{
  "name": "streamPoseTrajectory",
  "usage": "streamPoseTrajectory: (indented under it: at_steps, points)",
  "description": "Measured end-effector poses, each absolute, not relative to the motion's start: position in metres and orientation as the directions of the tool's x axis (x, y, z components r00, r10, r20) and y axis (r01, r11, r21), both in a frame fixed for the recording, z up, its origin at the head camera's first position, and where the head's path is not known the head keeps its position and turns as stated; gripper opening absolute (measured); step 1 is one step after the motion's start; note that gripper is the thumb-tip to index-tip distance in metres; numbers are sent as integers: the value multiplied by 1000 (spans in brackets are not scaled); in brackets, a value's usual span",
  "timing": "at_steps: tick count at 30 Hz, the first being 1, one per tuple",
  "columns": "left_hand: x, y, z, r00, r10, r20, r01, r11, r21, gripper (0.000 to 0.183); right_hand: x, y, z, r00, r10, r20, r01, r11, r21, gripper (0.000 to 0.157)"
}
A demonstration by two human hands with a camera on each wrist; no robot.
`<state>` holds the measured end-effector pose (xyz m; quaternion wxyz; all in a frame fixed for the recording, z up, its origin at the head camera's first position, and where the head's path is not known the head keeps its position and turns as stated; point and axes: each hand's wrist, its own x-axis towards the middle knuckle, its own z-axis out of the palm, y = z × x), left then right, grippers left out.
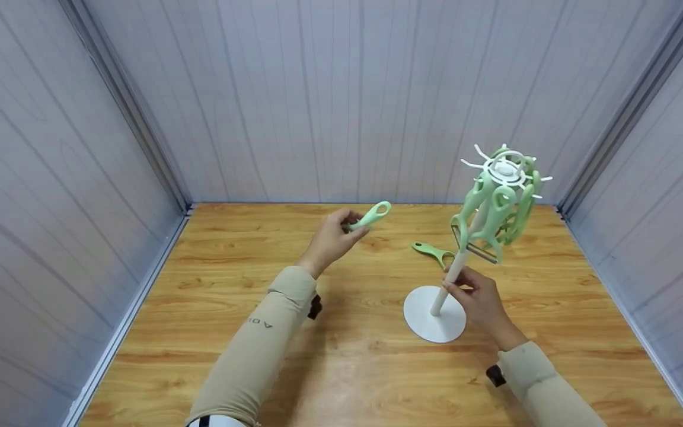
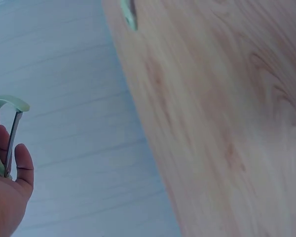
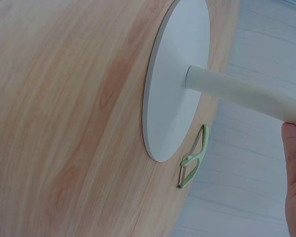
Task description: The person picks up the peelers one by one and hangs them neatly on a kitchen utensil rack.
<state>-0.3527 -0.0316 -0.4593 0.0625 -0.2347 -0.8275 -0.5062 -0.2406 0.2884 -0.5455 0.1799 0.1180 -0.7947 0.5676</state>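
My left hand holds a light green Y-shaped peeler above the table, its looped handle end pointing away to the right. The left wrist view shows the peeler's curved head and metal blade beside the fingers. With thumb and fingers, my right hand grips the white pole of a round-based stand. Several green peelers hang by their handle holes from the white hooks on top. Behind the base, another green peeler lies on the table.
A wood-grain table spreads under both hands. Pale panel walls close it in at the back and on both sides. The hanging peelers stick out around the upper pole, above the right hand.
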Motion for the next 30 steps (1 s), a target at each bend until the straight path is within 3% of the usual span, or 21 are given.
streamPoseTrajectory:
  at_steps: [11, 23, 30]
  points:
    - [-338, -6, -415, -791, 334, 513, 603, 281, 747, 22, -240, 287, -544, -908, 29, 417, -386, 325, -863, 22]
    - [-325, 19, -378, -628, 314, 712, 777, 193, 600, 21, -240, 288, -543, -920, 15, 393, -360, 368, -857, 20]
    - [-320, 30, -361, -572, 298, 764, 819, 169, 548, 22, -239, 289, -544, -904, -2, 427, -397, 373, -839, 19]
